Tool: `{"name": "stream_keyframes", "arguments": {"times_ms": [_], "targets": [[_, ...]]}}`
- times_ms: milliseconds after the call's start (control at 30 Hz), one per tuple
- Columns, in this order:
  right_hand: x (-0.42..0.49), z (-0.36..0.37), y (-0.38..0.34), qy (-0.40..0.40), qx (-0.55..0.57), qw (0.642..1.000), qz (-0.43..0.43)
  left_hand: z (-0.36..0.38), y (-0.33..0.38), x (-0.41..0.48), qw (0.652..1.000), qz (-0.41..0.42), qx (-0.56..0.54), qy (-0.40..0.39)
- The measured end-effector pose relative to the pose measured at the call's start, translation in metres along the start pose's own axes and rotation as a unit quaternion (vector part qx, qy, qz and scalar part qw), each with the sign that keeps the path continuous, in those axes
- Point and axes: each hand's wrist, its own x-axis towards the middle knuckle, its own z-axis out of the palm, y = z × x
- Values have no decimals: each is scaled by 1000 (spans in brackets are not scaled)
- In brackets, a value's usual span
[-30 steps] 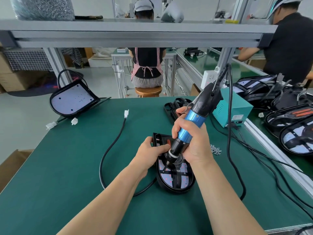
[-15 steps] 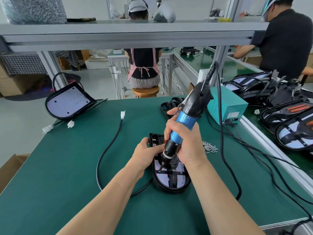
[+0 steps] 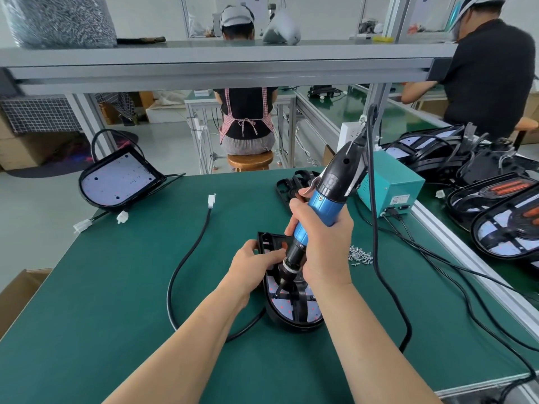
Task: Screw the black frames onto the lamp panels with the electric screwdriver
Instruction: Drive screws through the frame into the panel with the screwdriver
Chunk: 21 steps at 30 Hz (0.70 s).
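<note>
Mid-screw. Right hand (image 3: 323, 249) wraps screwdriver (image 3: 329, 196), bit on black frame (image 3: 302, 301) of lamp panel (image 3: 291, 325) at table (image 3: 116, 287) centre. Left hand (image 3: 252, 268) grips panel's 10 o'clock edge. Next probably: fetch screw from pile (image 3: 361, 254) at panel's 2 o'clock.

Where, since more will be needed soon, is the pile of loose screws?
In the head view, the screw pile lies on the green mat, just right of the right hand, beside the black cord.
</note>
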Motion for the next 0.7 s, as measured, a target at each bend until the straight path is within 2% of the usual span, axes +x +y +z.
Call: {"name": "stream_keyframes", "arguments": {"times_ms": [100, 300, 467, 600, 667, 700], "targets": [[0, -3, -4, 2, 7, 1000, 3, 0, -2, 0, 1000, 4, 4, 15], [-4, -7, 1, 101, 0, 995, 12, 9, -7, -8, 998, 32, 47, 38], [-4, -19, -10, -23, 15, 1000, -12, 3, -9, -6, 999, 29, 27, 5], [2, -20, -17, 5, 40, 999, -24, 3, -9, -11, 996, 20, 85, 35], [4, -22, -19, 19, 47, 998, -21, 0, -9, -22, 980, 73, 156, 100], [4, -24, -21, 29, 56, 998, -19, -3, -9, -30, 966, 139, 175, 133]]}}
